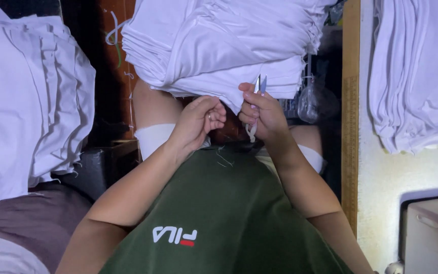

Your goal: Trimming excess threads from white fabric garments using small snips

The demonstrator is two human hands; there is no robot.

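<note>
Head view, looking straight down my own front: my right hand [260, 112] has its fingers curled tight around a small pair of thread snips [259, 86], the two slim blades pointing up and away from me with their tips just parted, and a pale loop or cord hanging below the fist. My left hand [198, 121] is closed in a loose fist just beside it, thumb and fingertips pinched on the edge of a white garment [229, 99]; what exactly sits between those fingertips is too small for me to tell. That edge belongs to the bottom layer of a stack of folded white garments [214, 40] resting across my lap, and the snips stand right against its frayed hem. Both forearms come up from the lower frame over my dark green shirt [229, 203], with white shorts showing on each thigh. Further out, a second pile of white fabric [26, 101] lies to my left, a third pile [416, 71] to my right, a wooden ruler [350, 111] stands along the table edge, and a grey machine [432, 233] sits at the lower right corner.
</note>
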